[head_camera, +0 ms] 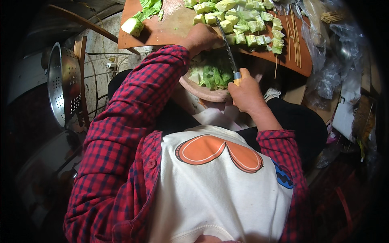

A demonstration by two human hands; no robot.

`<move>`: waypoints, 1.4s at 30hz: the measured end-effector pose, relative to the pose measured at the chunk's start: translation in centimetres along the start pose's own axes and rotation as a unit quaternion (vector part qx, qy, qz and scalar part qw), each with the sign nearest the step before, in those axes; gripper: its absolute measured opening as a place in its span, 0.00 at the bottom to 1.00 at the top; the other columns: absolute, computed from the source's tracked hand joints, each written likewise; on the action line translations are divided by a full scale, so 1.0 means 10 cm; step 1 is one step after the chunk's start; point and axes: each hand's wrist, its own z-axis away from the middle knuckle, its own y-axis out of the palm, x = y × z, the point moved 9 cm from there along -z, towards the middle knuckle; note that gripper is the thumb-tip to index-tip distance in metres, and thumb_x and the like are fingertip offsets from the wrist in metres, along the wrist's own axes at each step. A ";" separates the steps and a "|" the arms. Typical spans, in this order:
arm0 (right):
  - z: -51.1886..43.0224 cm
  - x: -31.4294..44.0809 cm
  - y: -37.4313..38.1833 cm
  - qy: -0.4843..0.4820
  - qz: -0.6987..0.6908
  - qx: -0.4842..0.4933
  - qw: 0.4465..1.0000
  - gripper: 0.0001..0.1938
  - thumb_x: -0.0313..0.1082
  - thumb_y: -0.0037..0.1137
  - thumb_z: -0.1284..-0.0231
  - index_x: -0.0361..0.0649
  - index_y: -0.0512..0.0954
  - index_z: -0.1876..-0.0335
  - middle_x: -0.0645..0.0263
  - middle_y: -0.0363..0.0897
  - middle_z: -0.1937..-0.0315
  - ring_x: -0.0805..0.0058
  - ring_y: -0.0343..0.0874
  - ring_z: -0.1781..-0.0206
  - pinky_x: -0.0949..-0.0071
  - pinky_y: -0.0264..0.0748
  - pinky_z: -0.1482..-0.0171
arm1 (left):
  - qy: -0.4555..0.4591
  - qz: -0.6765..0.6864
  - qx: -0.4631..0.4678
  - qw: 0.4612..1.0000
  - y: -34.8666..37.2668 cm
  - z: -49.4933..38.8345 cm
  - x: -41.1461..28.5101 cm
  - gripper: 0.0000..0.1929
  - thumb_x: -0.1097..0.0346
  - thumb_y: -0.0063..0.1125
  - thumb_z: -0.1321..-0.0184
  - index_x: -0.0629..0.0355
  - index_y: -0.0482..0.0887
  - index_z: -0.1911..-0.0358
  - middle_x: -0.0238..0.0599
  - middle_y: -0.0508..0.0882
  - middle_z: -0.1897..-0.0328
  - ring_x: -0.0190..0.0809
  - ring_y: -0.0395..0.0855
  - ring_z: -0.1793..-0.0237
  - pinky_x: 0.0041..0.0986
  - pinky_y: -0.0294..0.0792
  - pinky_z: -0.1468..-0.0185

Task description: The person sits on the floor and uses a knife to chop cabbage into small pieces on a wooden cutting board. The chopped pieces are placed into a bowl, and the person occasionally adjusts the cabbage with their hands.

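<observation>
My right hand grips the wooden handle of a knife. Its narrow dark blade slants up and left to the cabbage pieces on a brown board. Close to the blade's left side, my left hand is at the board's near edge. Its fingers are mostly hidden, so I cannot tell whether it holds a piece. Cut cabbage chunks lie beyond both hands, and a row of them runs right of the blade. Below the board's edge a pale round tub contains green leaf scraps.
A larger cabbage piece and loose leaves lie at the board's left. At the right are a skewer of cabbage chunks, bare thin sticks and crumpled plastic bags. A metal colander stands tilted at far left.
</observation>
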 end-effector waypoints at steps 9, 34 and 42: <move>-0.01 -0.06 0.01 -0.003 -0.012 -0.029 0.999 0.29 0.38 0.56 0.45 0.32 0.68 0.37 0.39 0.81 0.55 0.43 0.82 0.51 0.55 0.77 0.49 | 0.095 -0.074 -0.079 0.990 -0.29 0.02 0.02 0.14 0.65 0.69 0.45 0.65 0.87 0.58 0.38 0.87 0.62 0.34 0.84 0.63 0.26 0.77 0.58; 0.23 0.16 -0.01 -0.055 -0.053 -0.019 0.997 0.25 0.38 0.57 0.46 0.31 0.71 0.43 0.41 0.82 0.59 0.45 0.83 0.55 0.57 0.78 0.52 | 0.076 0.031 -0.051 0.995 -0.36 -0.06 0.14 0.15 0.58 0.68 0.49 0.62 0.87 0.65 0.42 0.87 0.70 0.39 0.87 0.70 0.30 0.79 0.65; 0.24 0.17 -0.02 -0.054 -0.065 -0.022 0.996 0.24 0.38 0.58 0.46 0.33 0.72 0.44 0.44 0.82 0.61 0.47 0.83 0.56 0.58 0.78 0.53 | 0.113 -0.079 0.000 0.991 -0.34 -0.02 0.06 0.19 0.53 0.59 0.45 0.61 0.87 0.59 0.50 0.88 0.65 0.50 0.87 0.66 0.37 0.77 0.57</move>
